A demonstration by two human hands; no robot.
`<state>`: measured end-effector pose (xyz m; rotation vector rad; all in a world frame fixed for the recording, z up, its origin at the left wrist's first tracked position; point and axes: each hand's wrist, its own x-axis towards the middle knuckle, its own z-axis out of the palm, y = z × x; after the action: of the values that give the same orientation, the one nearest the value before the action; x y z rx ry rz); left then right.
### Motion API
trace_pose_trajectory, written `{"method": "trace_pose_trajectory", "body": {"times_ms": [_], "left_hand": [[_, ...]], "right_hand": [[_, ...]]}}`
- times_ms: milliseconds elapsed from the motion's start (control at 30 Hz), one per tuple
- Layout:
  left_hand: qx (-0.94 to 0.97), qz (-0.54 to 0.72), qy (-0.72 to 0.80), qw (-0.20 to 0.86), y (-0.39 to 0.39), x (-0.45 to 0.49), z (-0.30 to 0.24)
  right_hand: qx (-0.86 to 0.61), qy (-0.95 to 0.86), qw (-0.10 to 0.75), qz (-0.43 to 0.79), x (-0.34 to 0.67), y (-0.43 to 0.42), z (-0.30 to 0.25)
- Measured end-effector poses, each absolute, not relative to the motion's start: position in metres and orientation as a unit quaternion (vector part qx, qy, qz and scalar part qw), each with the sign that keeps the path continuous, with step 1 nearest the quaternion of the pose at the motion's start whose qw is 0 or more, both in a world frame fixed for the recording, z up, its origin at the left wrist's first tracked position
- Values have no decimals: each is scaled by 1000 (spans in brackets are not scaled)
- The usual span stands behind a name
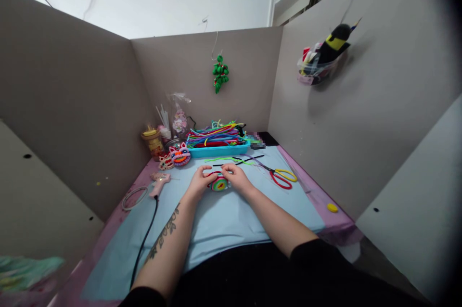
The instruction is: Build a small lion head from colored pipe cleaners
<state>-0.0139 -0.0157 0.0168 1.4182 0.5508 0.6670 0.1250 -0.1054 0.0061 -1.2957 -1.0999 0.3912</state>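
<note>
Between my two hands is a colourful round pipe-cleaner piece [219,183], with rings of green, red, white and yellow. My left hand [199,182] grips its left edge, fingers curled over the top. On the opposite side my right hand [236,177] pinches the upper right rim. Just beyond my fingers lie a green pipe cleaner [220,159] and a black pipe cleaner [258,157]. Scissors [281,177] with one red and one yellow handle rest right of my right hand. Fingertips partly hide the piece's top edge.
A blue tray [216,151] full of pipe cleaners stands at the back. Left are a pink glue gun [160,183] with a black cord and finished lion-head pieces [180,155]. A yellow lid [332,208] lies right. Grey partitions [245,71] enclose the table; a tool basket [317,69] hangs right.
</note>
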Motion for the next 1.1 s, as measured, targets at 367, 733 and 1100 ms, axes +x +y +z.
{"method": "trace_pose_trajectory", "body": {"times_ms": [367, 733, 1100], "left_hand": [[586, 319, 249, 702, -19, -21, 36], [585, 312, 232, 712, -14, -19, 30], [606, 322, 209, 696, -13, -18, 26]], "right_hand": [[-564, -468, 656, 181, 130, -110, 8], [-488, -375, 694, 373, 122, -105, 7], [-487, -334, 713, 378, 116, -103, 10]]}}
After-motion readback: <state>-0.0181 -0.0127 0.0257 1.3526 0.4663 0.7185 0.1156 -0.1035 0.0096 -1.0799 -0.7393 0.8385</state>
